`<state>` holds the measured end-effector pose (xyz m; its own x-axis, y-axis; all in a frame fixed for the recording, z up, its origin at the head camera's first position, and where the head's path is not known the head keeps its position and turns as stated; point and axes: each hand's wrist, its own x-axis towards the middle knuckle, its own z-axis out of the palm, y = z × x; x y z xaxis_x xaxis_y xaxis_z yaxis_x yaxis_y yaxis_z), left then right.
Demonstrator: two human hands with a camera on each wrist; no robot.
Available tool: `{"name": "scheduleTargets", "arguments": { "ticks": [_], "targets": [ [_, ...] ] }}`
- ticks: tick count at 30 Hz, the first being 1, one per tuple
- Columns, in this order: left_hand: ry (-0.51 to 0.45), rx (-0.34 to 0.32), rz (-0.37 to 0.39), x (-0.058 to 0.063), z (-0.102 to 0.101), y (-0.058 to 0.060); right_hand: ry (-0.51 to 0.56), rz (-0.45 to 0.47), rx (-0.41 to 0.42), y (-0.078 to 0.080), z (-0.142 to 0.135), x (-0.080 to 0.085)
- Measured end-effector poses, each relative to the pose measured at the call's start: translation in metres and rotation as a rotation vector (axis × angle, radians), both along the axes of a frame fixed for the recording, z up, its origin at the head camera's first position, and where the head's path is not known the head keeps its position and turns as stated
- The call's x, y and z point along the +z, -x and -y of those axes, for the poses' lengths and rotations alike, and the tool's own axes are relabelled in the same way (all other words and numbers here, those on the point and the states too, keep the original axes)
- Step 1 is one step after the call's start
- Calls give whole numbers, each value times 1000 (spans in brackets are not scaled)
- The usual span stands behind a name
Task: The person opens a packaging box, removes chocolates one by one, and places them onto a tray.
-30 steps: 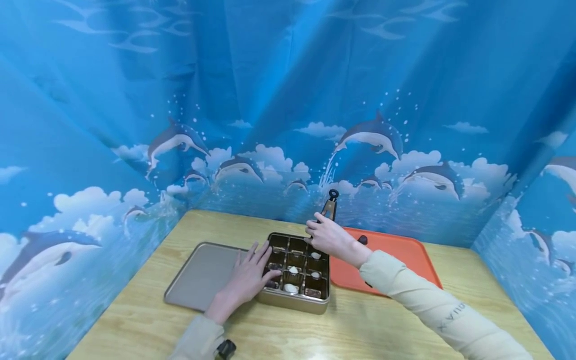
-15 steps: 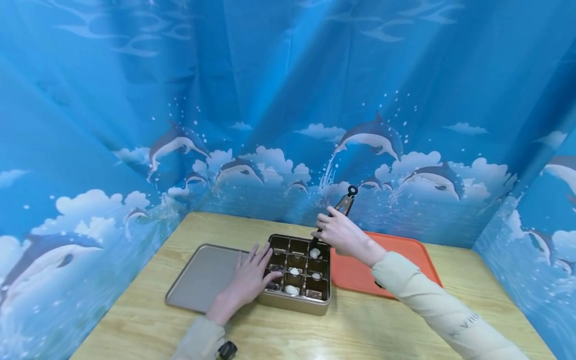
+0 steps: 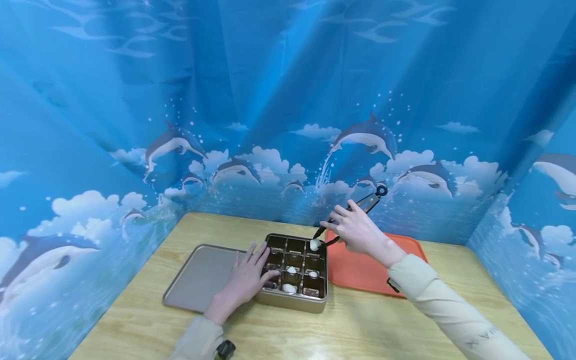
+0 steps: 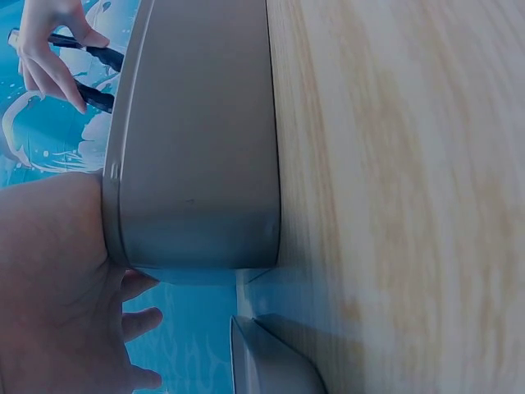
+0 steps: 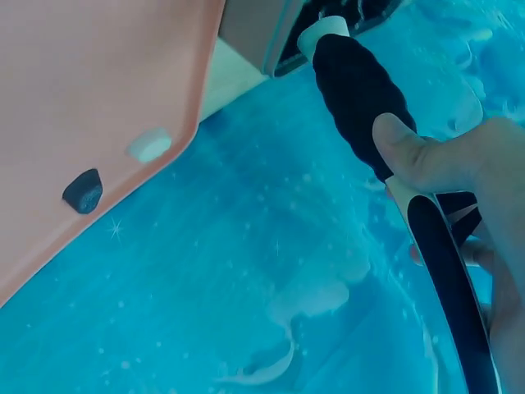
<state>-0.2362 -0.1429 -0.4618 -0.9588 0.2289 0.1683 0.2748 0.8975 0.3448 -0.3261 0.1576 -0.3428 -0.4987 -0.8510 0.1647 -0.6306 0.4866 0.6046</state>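
Note:
My right hand (image 3: 362, 232) grips black tongs (image 5: 357, 94), which slant down to the far right compartment of a divided metal box (image 3: 292, 301). A white stone-like piece (image 3: 315, 244) shows between the tongs' spread tips, level with the box's far rim. In the right wrist view the same white piece (image 5: 322, 34) sits at the tongs' tip. My left hand (image 3: 246, 276) rests on the box's left edge with fingers extended over it. Several white (image 3: 289, 288) and dark reddish (image 3: 311, 292) pieces lie in other compartments.
A flat grey metal lid (image 3: 204, 275) lies left of the box. On the right is an orange tray (image 3: 364, 272); a dark piece (image 5: 83, 191) and a white piece (image 5: 150, 145) lie on it. A blue dolphin-print curtain (image 3: 270, 100) stands behind the wooden table (image 3: 360, 325).
My right hand has moved right, and the tongs have tilted over to the right with their arms spread wider. The white piece has risen towards the box's far rim. My left hand has stayed put.

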Motion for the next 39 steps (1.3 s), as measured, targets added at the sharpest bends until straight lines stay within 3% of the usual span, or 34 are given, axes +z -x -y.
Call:
{"name": "scheduleTargets", "arguments": {
  "ticks": [10, 21, 27, 39],
  "targets": [
    [5, 6, 0, 0, 4, 1, 123, -28, -112, 12, -57, 7],
    [-12, 12, -3, 2, 7, -1, 152, 7, -368, 29, -124, -19],
    [-18, 3, -11, 1, 5, -2, 129, 67, -484, 35, -142, -35],
    [-11, -10, 8, 1, 0, 0, 141, 151, -571, 43, -154, -49]
  ]
}}
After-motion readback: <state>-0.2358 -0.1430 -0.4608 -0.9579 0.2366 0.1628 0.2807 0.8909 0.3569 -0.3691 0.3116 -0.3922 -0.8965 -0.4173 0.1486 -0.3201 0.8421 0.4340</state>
